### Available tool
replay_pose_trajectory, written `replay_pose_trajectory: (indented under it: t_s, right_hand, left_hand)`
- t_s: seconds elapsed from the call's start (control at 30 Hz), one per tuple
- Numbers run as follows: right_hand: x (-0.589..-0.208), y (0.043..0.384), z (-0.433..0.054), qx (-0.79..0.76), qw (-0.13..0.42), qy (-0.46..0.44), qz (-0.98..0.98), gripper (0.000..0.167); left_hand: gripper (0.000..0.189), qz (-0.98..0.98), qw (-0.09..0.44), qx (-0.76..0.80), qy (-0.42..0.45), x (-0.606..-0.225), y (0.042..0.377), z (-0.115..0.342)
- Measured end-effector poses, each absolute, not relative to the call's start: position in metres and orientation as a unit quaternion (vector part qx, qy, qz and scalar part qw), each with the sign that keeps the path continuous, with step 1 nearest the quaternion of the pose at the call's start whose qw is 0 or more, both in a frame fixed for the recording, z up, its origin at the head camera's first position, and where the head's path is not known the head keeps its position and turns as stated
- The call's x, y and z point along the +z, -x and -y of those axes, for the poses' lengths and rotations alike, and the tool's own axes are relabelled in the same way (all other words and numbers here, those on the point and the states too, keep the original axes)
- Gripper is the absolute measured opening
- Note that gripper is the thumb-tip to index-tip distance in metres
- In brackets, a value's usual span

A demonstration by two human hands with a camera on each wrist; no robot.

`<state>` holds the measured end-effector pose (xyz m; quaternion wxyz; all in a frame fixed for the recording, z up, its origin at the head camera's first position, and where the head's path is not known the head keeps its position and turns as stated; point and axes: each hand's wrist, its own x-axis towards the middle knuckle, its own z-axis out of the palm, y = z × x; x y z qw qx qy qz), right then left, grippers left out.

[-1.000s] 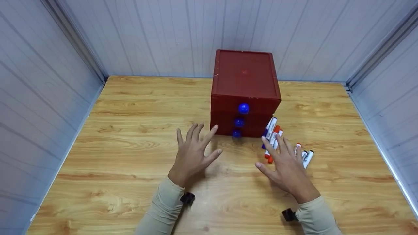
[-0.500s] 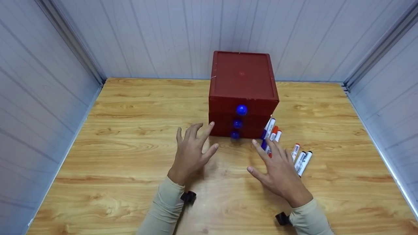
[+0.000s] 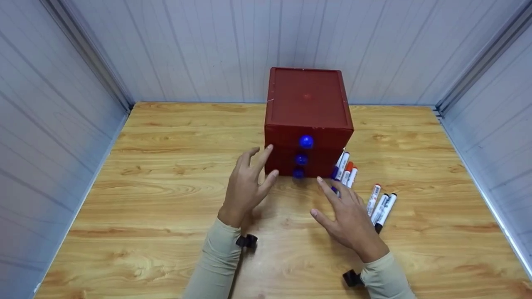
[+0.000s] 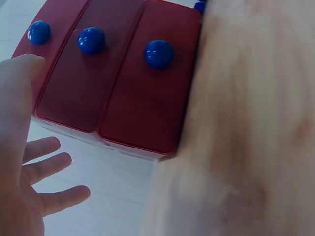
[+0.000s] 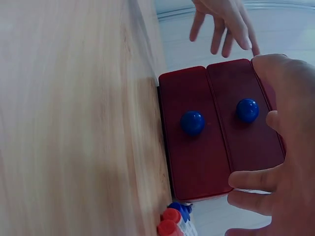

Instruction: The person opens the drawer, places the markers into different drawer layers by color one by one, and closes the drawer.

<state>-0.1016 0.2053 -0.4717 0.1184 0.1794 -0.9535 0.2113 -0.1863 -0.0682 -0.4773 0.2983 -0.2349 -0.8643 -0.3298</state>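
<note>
A red drawer box [image 3: 307, 99] stands toward the back of the table, its three drawers closed, each with a round blue knob [image 3: 306, 141]. Just left of its front, my left hand [image 3: 245, 187] hovers with spread, relaxed fingers and holds nothing. In the left wrist view all three blue knobs [image 4: 159, 54] show beyond the thumb. My right hand [image 3: 349, 220] hangs over the table in front of the box's right corner, fingers loosely spread and holding nothing. Behind its fingers, partly hidden, lie several markers [image 3: 343, 164] with blue and red caps beside the box.
To the right of my right hand lie three more white markers [image 3: 385, 209], with red and black caps. The wooden table [image 3: 174, 199] is bounded by pale panel walls [image 3: 199, 50] at the back and both sides.
My right hand has moved left and slightly down, uncovering more of the right-hand markers. My left hand has risen a little toward the box. The view has shifted slightly.
</note>
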Motion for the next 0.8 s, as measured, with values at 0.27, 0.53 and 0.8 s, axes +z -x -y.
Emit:
replay_pose_trajectory:
  t_s: [0.27,0.53,0.8]
  right_hand:
    - [-0.478,0.104,-0.198,0.234,0.113,-0.169,0.951,0.074]
    - [-0.482,0.109,-0.193,0.240,0.113,-0.177,0.948,0.073]
    - [-0.484,0.115,-0.191,0.261,0.148,-0.186,0.936,0.074]
  left_hand:
    - [0.056,0.842,0.335,-0.355,0.231,-0.469,0.198,0.065]
    - [0.057,0.818,0.356,-0.388,0.231,-0.461,0.205,0.055]
    - [0.061,0.801,0.390,-0.386,0.239,-0.449,0.212,0.047]
